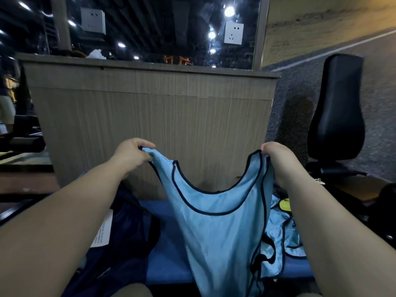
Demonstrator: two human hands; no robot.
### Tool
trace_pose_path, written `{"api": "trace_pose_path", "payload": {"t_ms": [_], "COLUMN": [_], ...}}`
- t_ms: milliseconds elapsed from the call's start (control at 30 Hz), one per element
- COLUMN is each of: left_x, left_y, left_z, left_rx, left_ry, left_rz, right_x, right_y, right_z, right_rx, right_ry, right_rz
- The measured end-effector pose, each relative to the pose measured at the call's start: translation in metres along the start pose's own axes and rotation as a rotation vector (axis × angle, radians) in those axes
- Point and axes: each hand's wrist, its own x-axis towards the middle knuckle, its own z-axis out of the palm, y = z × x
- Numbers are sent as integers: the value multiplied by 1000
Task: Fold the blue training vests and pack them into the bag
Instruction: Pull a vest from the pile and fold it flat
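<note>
The left hand (130, 154) is pinching one shoulder strap of a light blue vest (218, 221); the right hand (276, 155) is gripping the other strap; the vest is hanging spread between them before a wood-grain panel (150, 116); a dark navy bag (126, 232) is lying under the left forearm on a blue surface (165, 243); more blue vests (285, 230) are lying crumpled beside the right forearm; a black padded seat (336, 116) is standing further right.

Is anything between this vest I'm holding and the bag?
Nothing visible does. The left hand and right hand hold the vest by its straps, and only bare blue padding lies between it and the dark bag at lower left.
</note>
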Motion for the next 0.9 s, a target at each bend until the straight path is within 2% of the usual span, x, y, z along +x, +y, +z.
{"api": "trace_pose_path", "payload": {"t_ms": [167, 333, 467, 533, 633, 733, 900], "left_x": [15, 15, 11, 7, 4, 5, 0], "left_y": [11, 36, 54, 65, 81, 95, 109], "left_z": [-27, -62, -84, -92, -105, -109, -96], "left_rx": [149, 225, 183, 146, -23, -104, 97], "left_ry": [231, 450, 563, 642, 753, 728, 482], "left_rz": [46, 101, 156, 155, 123, 153, 167], "right_x": [0, 2, -6, -9, -10, -11, -10], "right_y": [-11, -26, -42, -48, -53, -56, -62], "right_z": [-11, -12, -14, -14, -12, -12, -26], "right_rx": [-175, -375, -370, -461, -617, -644, -527], "right_ry": [-92, -2, -148, -204, -100, 68, 164], "right_rz": [-104, -313, -291, -285, -367, -443, -420]}}
